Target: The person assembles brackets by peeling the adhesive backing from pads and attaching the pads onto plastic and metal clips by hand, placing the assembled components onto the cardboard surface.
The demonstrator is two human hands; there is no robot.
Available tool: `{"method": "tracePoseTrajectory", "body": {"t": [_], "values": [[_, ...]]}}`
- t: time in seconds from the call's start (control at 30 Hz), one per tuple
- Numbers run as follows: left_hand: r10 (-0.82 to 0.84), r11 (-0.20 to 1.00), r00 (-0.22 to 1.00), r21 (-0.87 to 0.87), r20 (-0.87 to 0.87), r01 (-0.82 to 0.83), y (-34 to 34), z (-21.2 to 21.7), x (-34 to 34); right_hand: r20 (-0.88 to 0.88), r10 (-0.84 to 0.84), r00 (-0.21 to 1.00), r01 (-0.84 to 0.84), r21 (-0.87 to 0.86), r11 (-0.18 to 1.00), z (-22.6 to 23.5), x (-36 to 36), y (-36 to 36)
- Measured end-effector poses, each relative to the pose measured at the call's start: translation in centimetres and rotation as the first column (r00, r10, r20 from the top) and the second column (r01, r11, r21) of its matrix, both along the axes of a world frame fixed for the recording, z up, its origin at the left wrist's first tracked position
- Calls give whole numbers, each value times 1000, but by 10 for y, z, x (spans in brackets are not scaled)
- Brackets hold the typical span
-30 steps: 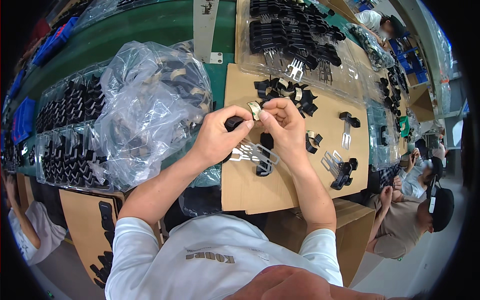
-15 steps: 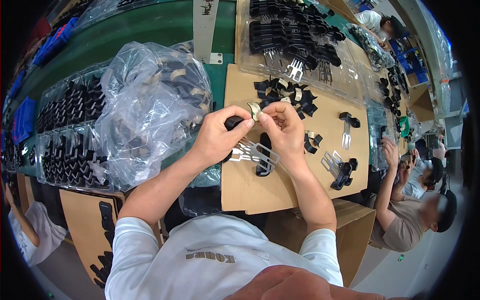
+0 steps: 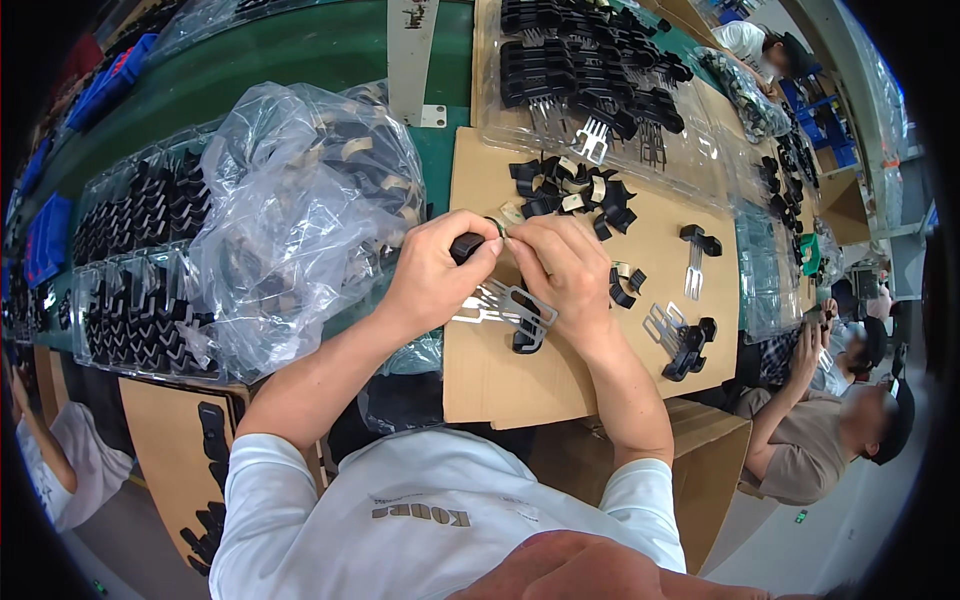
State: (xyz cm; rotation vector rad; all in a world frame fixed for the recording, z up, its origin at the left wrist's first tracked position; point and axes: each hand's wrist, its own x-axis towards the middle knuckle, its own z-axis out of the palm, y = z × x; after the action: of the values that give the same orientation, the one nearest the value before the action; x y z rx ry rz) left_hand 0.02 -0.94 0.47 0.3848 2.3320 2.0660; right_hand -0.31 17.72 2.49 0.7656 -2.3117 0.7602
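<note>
Currently both hands meet over the cardboard sheet, working 1 small assembly. My left hand is closed around a black plastic clip body, only its end showing past the thumb. My right hand pinches a thin, pale metal spring strip against that clip, fingertips tight together. Whether the strip is seated yet I cannot tell; the fingers hide the joint. Under the hands lies a metal fork piece with a black base, seemingly 1 unit waiting or half built. Judging progress: a few finished-looking fork clips rest toward the right of the sheet, while a loose pile of black clips and pale strips sits just beyond the hands, unassembled. The clear plastic bag of parts to the left looks full, so much remains.
</note>
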Motion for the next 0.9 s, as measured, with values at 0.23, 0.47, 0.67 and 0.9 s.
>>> {"method": "tracePoseTrajectory", "body": {"t": [0.23, 0.47, 0.67, 0.9], "values": [[12, 999, 987, -28, -161, -16, 2, -5, -1, -187, 9, 982, 12, 109, 994, -4, -5, -1], [-6, 1000, 982, -32, -189, 0, 3, -5, -1, -219, -43, 975, 78, 156, 985, -8, -4, -3], [-58, 998, 998, 10, 4, 58, 0, 3, 1, -4, -220, 975, 220, 15, 975, -13, -18, 14], [-54, 990, 991, 139, 125, 36, -3, 4, 1, -22, -309, 951, 305, 233, 923, -13, -32, 29]]}}
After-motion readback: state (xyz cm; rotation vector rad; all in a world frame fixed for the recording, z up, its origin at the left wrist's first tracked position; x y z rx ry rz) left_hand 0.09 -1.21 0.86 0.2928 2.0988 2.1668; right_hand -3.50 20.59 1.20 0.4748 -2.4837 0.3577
